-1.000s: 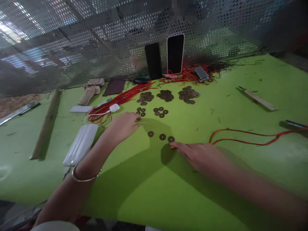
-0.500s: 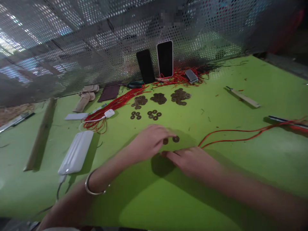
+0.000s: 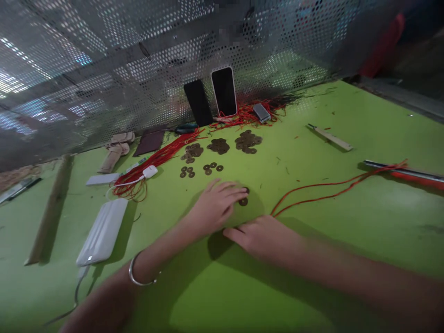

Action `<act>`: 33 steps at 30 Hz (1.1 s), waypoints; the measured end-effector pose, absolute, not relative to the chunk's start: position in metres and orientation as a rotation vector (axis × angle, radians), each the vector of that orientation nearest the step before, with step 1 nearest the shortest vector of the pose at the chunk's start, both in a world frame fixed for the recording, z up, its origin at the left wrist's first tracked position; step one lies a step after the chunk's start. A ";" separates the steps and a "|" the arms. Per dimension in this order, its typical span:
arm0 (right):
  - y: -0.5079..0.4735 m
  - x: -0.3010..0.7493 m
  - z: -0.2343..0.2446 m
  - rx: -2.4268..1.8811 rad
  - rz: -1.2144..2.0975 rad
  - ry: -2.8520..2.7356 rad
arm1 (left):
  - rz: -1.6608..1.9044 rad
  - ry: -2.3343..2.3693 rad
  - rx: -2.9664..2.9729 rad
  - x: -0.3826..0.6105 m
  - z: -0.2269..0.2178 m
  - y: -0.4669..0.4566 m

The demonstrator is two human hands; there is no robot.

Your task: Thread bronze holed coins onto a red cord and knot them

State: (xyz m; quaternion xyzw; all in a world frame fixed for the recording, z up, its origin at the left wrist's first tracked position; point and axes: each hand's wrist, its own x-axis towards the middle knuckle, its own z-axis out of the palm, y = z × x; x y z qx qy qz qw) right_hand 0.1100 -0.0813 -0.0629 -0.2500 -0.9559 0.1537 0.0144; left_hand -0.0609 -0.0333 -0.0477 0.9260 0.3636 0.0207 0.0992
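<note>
My left hand [image 3: 217,206] reaches over the green table with its fingers stretched out. Its fingertips are at two dark round coins with holes, the nearer coin [image 3: 243,202] lying flat and the other partly hidden under a finger. My right hand [image 3: 267,236] is closed just to the right, low over the table. A doubled red cord [image 3: 312,186] runs out of its far side toward the right; the end inside the fingers is hidden. Beyond my hands lie a small group of coins [image 3: 188,172] and another small group [image 3: 213,168].
Three coin piles, including the right pile [image 3: 248,141], lie farther back. Two phones lean against the perforated screen [image 3: 166,69]. Red cords [image 3: 159,157], a white power bank [image 3: 103,231] and a wooden stick [image 3: 52,208] are left. A cream-handled tool [image 3: 331,138] lies right.
My left fingers have stretched out, and the two coins under them now lie closer together. My right hand keeps hold of the cord. The whole view has shifted slightly.
</note>
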 end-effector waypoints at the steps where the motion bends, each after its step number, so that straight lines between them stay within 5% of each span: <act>1: -0.082 0.110 -0.063 -0.753 0.432 -2.994 | 0.047 0.982 2.751 -0.055 -0.048 -0.035; 9: -0.072 0.122 -0.045 -0.747 0.191 -3.062 | -0.059 1.002 2.834 -0.076 -0.048 -0.052; 15: -0.061 0.160 -0.028 -1.365 0.139 -2.839 | -0.222 1.011 2.769 -0.113 -0.053 -0.071; 21: -0.059 0.170 -0.038 -1.494 0.337 -2.772 | -0.175 1.075 2.635 -0.104 -0.058 -0.056; 28: -0.059 0.148 -0.027 -1.156 0.915 -2.447 | 0.379 1.344 2.323 -0.075 -0.050 -0.072; 33: -0.070 0.137 -0.029 -1.039 0.967 -2.476 | 0.550 1.201 2.145 -0.062 -0.044 -0.090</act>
